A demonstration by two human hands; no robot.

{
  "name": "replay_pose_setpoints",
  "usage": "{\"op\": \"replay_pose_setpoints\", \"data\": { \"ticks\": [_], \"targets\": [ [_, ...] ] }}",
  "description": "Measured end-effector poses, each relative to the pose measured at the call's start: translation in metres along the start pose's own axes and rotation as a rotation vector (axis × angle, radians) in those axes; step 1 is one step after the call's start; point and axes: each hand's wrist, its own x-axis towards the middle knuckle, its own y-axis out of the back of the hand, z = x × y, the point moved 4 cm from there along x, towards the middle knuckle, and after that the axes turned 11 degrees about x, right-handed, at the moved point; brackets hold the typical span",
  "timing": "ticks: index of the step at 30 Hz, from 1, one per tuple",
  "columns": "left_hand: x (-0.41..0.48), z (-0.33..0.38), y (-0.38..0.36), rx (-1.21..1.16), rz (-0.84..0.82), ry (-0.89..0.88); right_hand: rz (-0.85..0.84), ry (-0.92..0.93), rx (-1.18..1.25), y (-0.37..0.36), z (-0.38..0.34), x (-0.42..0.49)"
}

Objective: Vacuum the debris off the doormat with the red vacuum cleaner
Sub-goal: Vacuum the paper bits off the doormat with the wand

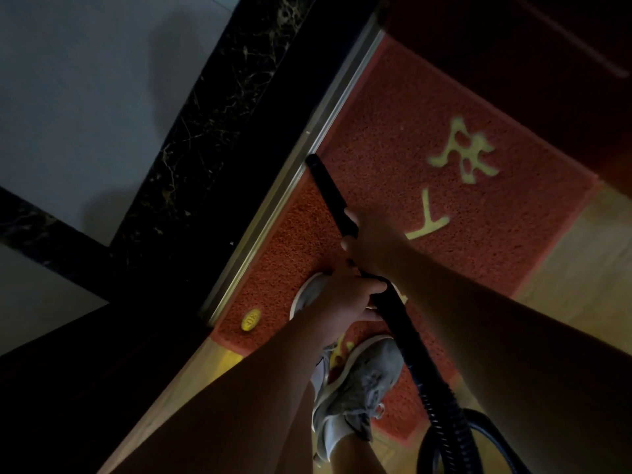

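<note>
A red doormat (pixel 403 131) with yellow characters lies along a metal door threshold. A black vacuum tube (pixel 328 189) slants across it, its nozzle tip touching the mat's edge by the threshold. My right hand (pixel 372 237) grips the tube higher up. My left hand (pixel 345 299) grips it lower, where the ribbed black hose (pixel 441 405) begins. The hose runs down to the bottom right. The red vacuum body is out of view. No debris shows clearly in the dim light.
The metal threshold strip (pixel 273 213) borders dark marble (pixel 212 131) and pale tile (pixel 85 97). My grey sneakers (pixel 359 381) stand on the mat's near end. A small yellow oval mark (pixel 251 319) sits near the mat corner. Wooden floor (pixel 588 268) lies right.
</note>
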Motion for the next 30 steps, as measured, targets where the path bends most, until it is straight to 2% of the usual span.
{"op": "replay_pose_setpoints", "data": {
  "ticks": [15, 30],
  "targets": [
    [-0.031, -0.046, -0.008, 0.012, -0.010, 0.010, -0.027, -0.033, 0.046, -0.034, 0.017, -0.041],
    [-0.036, -0.076, -0.028, 0.059, -0.039, 0.021, 0.062, -0.021, 0.075, -0.040, 0.048, -0.068]
  ]
}}
